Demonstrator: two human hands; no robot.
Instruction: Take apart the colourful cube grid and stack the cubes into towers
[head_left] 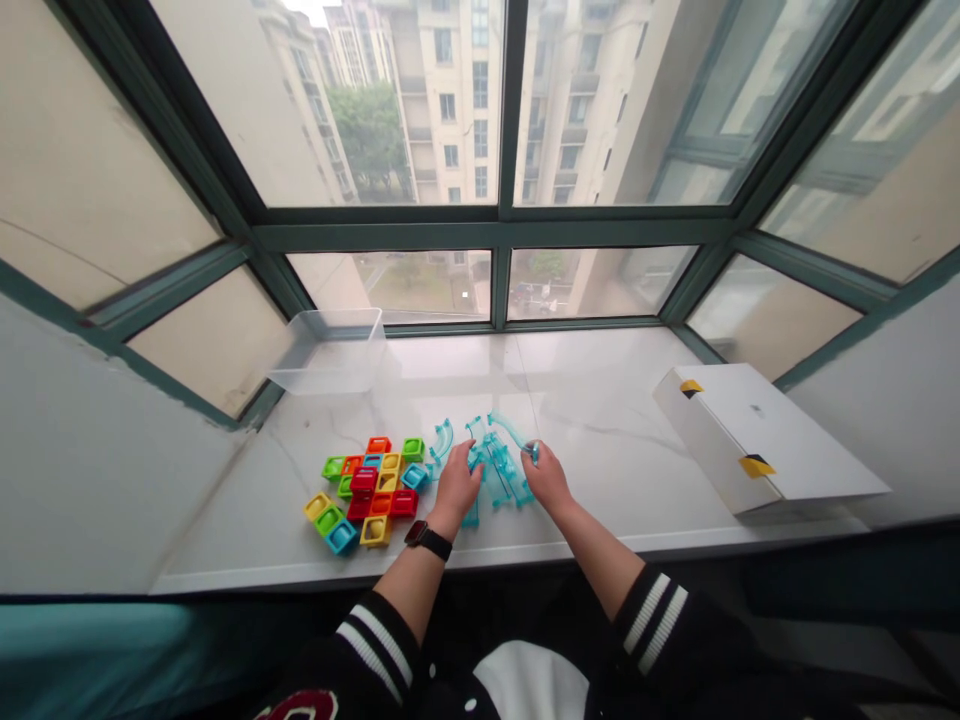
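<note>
My left hand (pixel 457 490) sits over the near end of a loose group of clear blue plastic track pieces (pixel 501 470), and its fingertips reach in among them. Whether it grips one is hard to tell. My right hand (pixel 546 478) pinches the end of a curved clear blue track piece (pixel 510 430). To the left of my left hand lies a cluster of several hollow square plastic blocks (pixel 367 490) in red, orange, yellow, green and blue. Both hands partly hide the blue pieces below them.
The white marble windowsill (pixel 592 385) holds everything, with its front edge just beyond my forearms. A clear plastic box (pixel 330 352) stands at the back left. A white cardboard box (pixel 765 440) with yellow-black tape lies at the right. Dark green window frames rise behind.
</note>
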